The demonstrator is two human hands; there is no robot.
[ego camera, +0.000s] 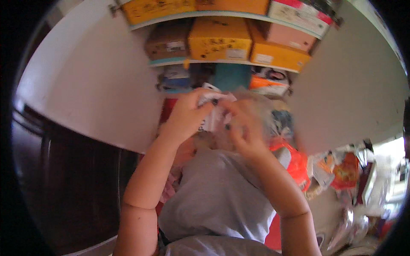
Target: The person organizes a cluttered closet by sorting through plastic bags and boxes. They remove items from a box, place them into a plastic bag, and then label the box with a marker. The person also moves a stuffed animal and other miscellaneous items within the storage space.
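My left hand point(187, 113) pinches a crumpled, pinkish-white piece of thin material point(214, 96), perhaps plastic or tissue, in front of my chest. My right hand point(246, 124) is raised close beside it, its thumb and fingers bent towards the same material. Motion blur hides whether these fingers grip anything. A translucent, filmy sheet or bag point(261, 105) shows around the right fingers, also blurred. Below and between the hands is a pale surface with dark lettering point(209, 123).
Before me is a cupboard with a left door point(96, 73) and a right door point(349, 83) swung outward. Its shelves hold several boxes, among them a yellow-orange box point(219, 40) and a brown box point(168, 41). Red plastic bags point(293, 166) lie at the lower right.
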